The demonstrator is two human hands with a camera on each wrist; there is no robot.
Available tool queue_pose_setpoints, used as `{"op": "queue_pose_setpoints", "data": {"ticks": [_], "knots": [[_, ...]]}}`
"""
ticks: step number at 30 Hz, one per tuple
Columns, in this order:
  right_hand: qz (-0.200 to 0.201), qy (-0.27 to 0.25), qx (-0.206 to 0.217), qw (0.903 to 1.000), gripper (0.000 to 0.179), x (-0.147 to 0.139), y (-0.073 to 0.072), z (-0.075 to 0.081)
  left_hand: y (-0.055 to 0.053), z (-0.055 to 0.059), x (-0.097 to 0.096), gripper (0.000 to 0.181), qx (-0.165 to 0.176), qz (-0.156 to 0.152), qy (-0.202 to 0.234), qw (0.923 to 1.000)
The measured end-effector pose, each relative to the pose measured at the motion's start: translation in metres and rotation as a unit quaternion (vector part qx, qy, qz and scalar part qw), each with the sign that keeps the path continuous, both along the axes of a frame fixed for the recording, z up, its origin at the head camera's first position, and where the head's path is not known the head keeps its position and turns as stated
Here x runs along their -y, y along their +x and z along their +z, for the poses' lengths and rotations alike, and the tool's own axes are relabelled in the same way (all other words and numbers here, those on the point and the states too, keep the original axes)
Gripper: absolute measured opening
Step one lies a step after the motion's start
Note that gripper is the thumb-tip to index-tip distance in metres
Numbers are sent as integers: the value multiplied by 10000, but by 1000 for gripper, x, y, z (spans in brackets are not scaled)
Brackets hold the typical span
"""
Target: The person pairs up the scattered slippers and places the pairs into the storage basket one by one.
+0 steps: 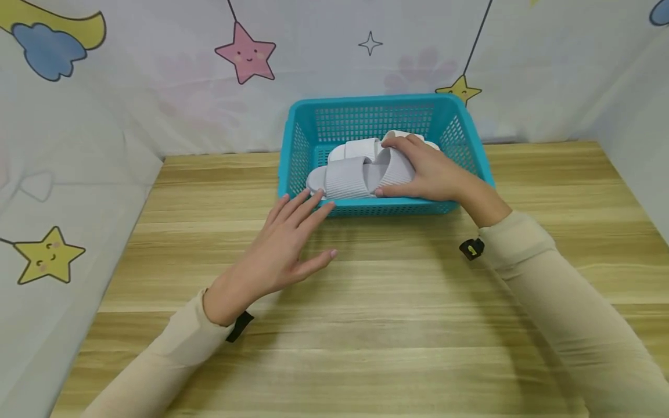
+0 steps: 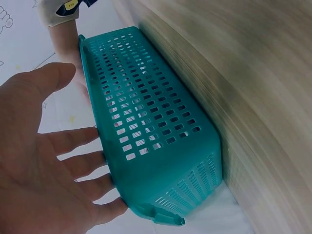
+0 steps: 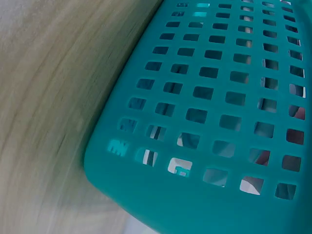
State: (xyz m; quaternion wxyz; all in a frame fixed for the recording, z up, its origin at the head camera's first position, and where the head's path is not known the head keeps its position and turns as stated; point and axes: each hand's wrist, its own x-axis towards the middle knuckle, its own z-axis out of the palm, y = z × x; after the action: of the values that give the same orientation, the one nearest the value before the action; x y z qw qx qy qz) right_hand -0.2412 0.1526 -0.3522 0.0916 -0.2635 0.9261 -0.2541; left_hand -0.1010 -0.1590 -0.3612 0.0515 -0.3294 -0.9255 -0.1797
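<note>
A teal plastic basket (image 1: 366,104) with perforated walls holds grey slippers (image 1: 347,179) with ribbed straps at the front and white slippers (image 1: 360,149) behind them. My right hand (image 1: 428,171) reaches over the front rim and grips the right-hand grey slipper, thumb at the near side and fingers over the top. My left hand (image 1: 279,247) has its fingers extended, fingertips at the front left rim; in the left wrist view the fingers (image 2: 85,165) meet the rim of the basket (image 2: 161,126). In the right wrist view the basket wall (image 3: 146,187) hides most of my right hand.
The basket stands at the back of a wood-grain table (image 1: 366,325). A white cloth (image 1: 177,75) printed with stars and clouds hangs behind the table and down its sides. A dark wrist device (image 1: 472,249) sits by the right cuff.
</note>
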Motion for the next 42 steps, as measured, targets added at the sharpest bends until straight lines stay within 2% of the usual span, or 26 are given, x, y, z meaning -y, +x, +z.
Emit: {"op": "queue_pose_setpoints", "data": {"ticks": [10, 20, 34, 42], "knots": [[84, 47, 194, 9998, 94, -3, -5, -3, 1, 1, -1, 76, -27, 32, -10, 10000], [630, 54, 99, 9979, 85, -5, -13, -7, 0, 0, -2, 75, 39, -6, 2, 10000], [565, 366, 333, 9972, 89, -7, -16, -9, -1, 1, -3, 74, 122, 36, -66, 9999], [606, 540, 384, 9960, 88, -5, -19, -15, 0, 2, -3, 74, 202, 68, -98, 9997]]}}
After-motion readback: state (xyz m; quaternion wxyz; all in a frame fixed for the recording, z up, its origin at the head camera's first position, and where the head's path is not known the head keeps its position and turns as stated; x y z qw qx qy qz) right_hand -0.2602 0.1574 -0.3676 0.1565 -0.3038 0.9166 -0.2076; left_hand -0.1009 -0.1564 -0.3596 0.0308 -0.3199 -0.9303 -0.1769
